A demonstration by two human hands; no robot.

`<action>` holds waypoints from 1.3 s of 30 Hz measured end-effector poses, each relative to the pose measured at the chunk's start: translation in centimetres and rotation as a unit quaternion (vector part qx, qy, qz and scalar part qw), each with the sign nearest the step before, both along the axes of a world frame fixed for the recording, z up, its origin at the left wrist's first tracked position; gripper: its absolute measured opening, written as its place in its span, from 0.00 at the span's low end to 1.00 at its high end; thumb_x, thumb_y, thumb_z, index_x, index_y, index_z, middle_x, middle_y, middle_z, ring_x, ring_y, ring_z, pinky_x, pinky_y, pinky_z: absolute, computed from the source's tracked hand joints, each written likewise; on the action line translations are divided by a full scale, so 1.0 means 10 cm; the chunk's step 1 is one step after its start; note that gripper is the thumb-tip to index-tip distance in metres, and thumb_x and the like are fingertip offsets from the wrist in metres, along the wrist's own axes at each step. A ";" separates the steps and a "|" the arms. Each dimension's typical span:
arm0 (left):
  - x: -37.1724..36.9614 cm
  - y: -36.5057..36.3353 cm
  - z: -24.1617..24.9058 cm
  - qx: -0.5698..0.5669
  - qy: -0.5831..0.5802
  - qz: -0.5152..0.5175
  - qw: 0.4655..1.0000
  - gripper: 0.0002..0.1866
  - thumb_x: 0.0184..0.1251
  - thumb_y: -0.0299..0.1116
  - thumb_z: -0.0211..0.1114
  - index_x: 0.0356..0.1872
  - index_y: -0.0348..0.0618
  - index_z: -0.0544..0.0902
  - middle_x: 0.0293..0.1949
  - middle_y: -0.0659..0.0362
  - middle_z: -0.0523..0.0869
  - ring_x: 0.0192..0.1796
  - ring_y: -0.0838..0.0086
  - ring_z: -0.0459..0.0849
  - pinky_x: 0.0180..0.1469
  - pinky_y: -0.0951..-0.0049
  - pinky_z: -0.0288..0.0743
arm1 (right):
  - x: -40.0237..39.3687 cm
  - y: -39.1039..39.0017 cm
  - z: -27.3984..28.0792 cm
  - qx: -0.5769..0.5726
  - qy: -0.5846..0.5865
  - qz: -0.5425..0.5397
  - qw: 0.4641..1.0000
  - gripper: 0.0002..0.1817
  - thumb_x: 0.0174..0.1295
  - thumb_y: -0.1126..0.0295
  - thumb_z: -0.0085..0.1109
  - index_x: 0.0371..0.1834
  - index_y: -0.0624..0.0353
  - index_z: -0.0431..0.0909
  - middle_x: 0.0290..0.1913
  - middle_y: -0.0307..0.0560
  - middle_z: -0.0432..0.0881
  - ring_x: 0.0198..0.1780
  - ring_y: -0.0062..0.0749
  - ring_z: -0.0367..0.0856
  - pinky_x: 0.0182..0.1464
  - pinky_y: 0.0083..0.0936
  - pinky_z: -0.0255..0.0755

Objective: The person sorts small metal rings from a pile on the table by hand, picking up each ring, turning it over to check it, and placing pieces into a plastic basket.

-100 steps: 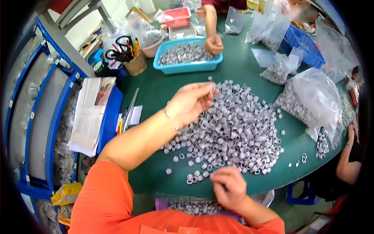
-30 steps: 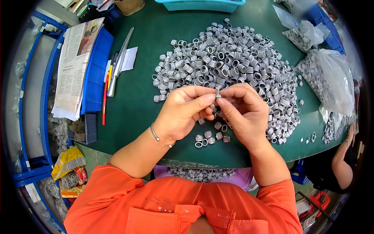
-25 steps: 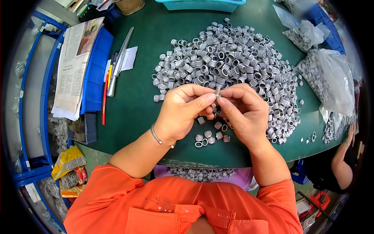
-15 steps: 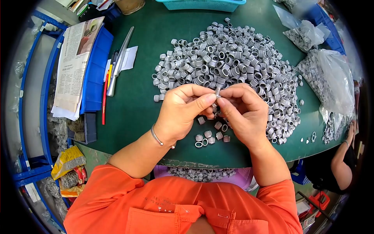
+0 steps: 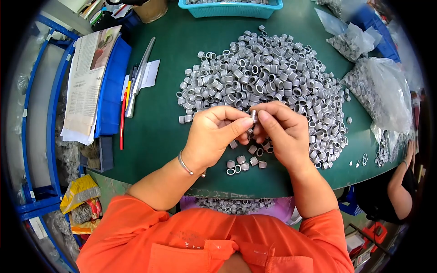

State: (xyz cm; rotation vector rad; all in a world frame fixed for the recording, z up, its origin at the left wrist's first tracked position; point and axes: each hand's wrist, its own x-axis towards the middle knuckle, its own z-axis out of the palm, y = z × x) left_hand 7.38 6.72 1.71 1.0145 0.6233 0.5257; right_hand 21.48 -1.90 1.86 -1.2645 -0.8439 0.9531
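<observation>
My left hand (image 5: 210,134) and my right hand (image 5: 287,134) meet over the near side of a big pile of grey metal rings (image 5: 273,68). Thumb and fingertips of both hands pinch a small metal ring (image 5: 253,116) between them; the fingers cover much of it. More grey metal shows under the left fingertips, too hidden to make out. Below my hands, a small group of loose rings (image 5: 245,166) lies on the green table (image 5: 154,154), some upright and some showing their openings.
A purple basket (image 5: 284,205) with rings sits below the table's front edge. A turquoise basket (image 5: 232,10) stands at the back. Plastic bags (image 5: 391,91) of parts lie right, near another person's arm (image 5: 399,182). Left are a blue bin (image 5: 109,86), newspaper (image 5: 86,82) and pens (image 5: 123,120).
The pinched ring has turned slightly, and the right fingers have shifted around it. The view has tilted a little, so more of the turquoise basket shows, with parts inside.
</observation>
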 end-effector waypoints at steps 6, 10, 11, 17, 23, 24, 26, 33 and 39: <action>0.03 0.03 0.02 0.016 -0.004 0.011 1.000 0.08 0.62 0.28 0.66 0.37 0.33 0.82 0.28 0.59 0.84 0.27 0.80 0.80 0.29 0.82 0.74 | 0.00 0.02 -0.01 0.010 -0.020 -0.011 1.000 0.07 0.63 0.76 0.55 0.40 0.68 0.80 0.33 0.40 0.77 0.27 0.16 0.76 0.28 0.12 0.71; 0.11 0.08 0.09 0.107 -0.005 -0.001 0.994 0.08 0.63 0.27 0.65 0.36 0.32 0.81 0.29 0.58 0.84 0.27 0.79 0.81 0.29 0.82 0.75 | 0.06 0.05 -0.06 0.013 0.083 -0.010 0.996 0.08 0.63 0.74 0.57 0.41 0.68 0.80 0.30 0.41 0.79 0.25 0.16 0.77 0.27 0.14 0.73; 0.15 0.10 0.13 0.089 -0.002 0.003 0.996 0.07 0.63 0.27 0.65 0.36 0.32 0.81 0.29 0.57 0.84 0.27 0.79 0.81 0.30 0.81 0.76 | 0.07 0.08 -0.06 0.020 0.152 -0.009 0.988 0.08 0.63 0.74 0.58 0.41 0.68 0.80 0.29 0.41 0.80 0.25 0.17 0.77 0.27 0.14 0.73; 0.44 0.52 0.40 -0.059 -0.047 -0.050 0.996 0.08 0.68 0.30 0.60 0.36 0.34 0.80 0.29 0.60 0.83 0.27 0.83 0.79 0.32 0.82 0.77 | 0.33 0.40 0.21 0.030 0.270 -0.006 0.962 0.09 0.62 0.73 0.59 0.41 0.68 0.78 0.31 0.41 0.81 0.26 0.18 0.76 0.27 0.16 0.75; 0.68 0.81 0.47 -0.097 -0.096 -0.074 0.988 0.08 0.69 0.31 0.59 0.36 0.35 0.80 0.30 0.60 0.83 0.28 0.83 0.80 0.32 0.84 0.76 | 0.56 0.65 0.34 0.035 0.300 -0.009 0.953 0.09 0.61 0.72 0.60 0.40 0.66 0.79 0.29 0.39 0.80 0.25 0.17 0.76 0.28 0.17 0.77; 0.69 0.83 0.47 -0.096 -0.097 -0.077 0.988 0.08 0.69 0.31 0.59 0.36 0.35 0.80 0.30 0.60 0.83 0.28 0.83 0.80 0.32 0.84 0.76 | 0.59 0.67 0.33 0.030 0.306 -0.006 0.952 0.08 0.61 0.72 0.60 0.40 0.66 0.79 0.28 0.39 0.80 0.25 0.17 0.76 0.28 0.18 0.77; 0.71 0.87 0.46 -0.104 -0.099 -0.089 0.986 0.08 0.69 0.30 0.59 0.36 0.35 0.79 0.30 0.60 0.82 0.28 0.83 0.80 0.32 0.84 0.76 | 0.63 0.69 0.33 0.031 0.309 -0.006 0.951 0.08 0.60 0.73 0.60 0.39 0.66 0.79 0.27 0.38 0.79 0.25 0.17 0.76 0.28 0.18 0.77; 0.73 0.92 0.46 -0.103 -0.115 -0.106 0.982 0.07 0.67 0.30 0.60 0.37 0.35 0.79 0.30 0.61 0.83 0.30 0.81 0.81 0.35 0.83 0.78 | 0.70 0.76 0.35 0.038 0.338 0.043 0.939 0.06 0.60 0.69 0.61 0.35 0.60 0.78 0.27 0.36 0.79 0.27 0.17 0.75 0.27 0.18 0.72; 0.71 0.85 0.39 -0.084 -0.152 -0.032 0.984 0.07 0.66 0.27 0.61 0.41 0.35 0.79 0.35 0.57 0.84 0.38 0.75 0.84 0.44 0.77 0.81 | 0.67 0.75 0.52 0.056 0.275 -0.039 0.959 0.06 0.60 0.69 0.60 0.35 0.60 0.76 0.33 0.39 0.80 0.33 0.22 0.80 0.32 0.22 0.75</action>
